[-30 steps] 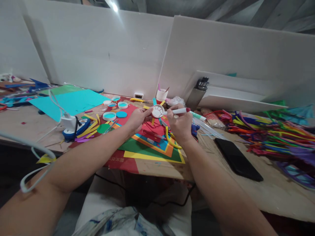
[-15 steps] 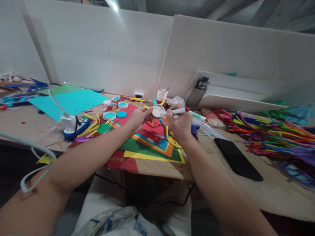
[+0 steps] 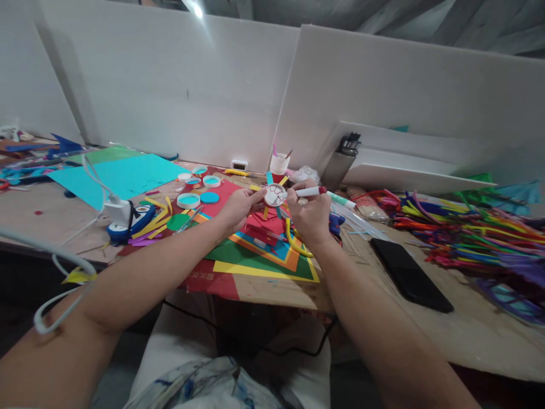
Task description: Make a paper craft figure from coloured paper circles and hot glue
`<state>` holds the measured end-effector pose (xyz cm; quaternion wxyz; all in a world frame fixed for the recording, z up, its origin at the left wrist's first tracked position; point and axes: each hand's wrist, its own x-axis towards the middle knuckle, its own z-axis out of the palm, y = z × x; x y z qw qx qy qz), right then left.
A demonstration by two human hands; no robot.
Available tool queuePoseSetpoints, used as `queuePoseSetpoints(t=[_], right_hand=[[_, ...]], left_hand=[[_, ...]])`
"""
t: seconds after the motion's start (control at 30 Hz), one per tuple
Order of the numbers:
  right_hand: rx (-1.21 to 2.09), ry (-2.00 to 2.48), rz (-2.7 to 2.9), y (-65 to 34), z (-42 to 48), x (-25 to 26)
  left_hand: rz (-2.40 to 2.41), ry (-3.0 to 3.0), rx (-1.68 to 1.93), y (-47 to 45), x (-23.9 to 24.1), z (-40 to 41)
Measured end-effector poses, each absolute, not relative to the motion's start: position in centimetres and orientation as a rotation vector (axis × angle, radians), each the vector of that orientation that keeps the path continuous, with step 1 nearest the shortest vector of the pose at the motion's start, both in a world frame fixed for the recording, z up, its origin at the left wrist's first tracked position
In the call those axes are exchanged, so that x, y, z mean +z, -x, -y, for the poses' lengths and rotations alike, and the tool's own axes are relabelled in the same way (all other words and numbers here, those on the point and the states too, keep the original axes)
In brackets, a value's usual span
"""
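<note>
My left hand [image 3: 238,207] pinches a small round white lid [image 3: 273,194] with red lines drawn on its face, held up over the table. My right hand [image 3: 310,216] grips a white marker with a red end [image 3: 310,192], its tip touching the lid's right side. Short coloured strips stick out around the lid. Under both hands lies a stack of coloured paper sheets [image 3: 259,255]: red, green, yellow, orange and blue.
Several white lids with blue discs [image 3: 189,200] and a cyan sheet [image 3: 119,173] lie to the left, beside a white charger and cable [image 3: 116,210]. A paper cup [image 3: 280,165] stands behind. A black phone [image 3: 411,275] and a heap of pipe cleaners [image 3: 468,236] lie to the right.
The marker tip has moved a little farther left onto the lid's face, and the lid has turned slightly. Both hands otherwise stay where they were.
</note>
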<state>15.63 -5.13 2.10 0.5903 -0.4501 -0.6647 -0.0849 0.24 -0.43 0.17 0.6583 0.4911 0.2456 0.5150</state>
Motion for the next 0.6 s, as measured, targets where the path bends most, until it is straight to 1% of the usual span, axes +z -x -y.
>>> queuePoseSetpoints(t=[0.6], right_hand=[[-0.161, 1.033, 1.564, -15.56, 5.09, 2.05]], left_hand=[[-0.567, -1.067, 1.172, -0.36, 0.34, 0.57]])
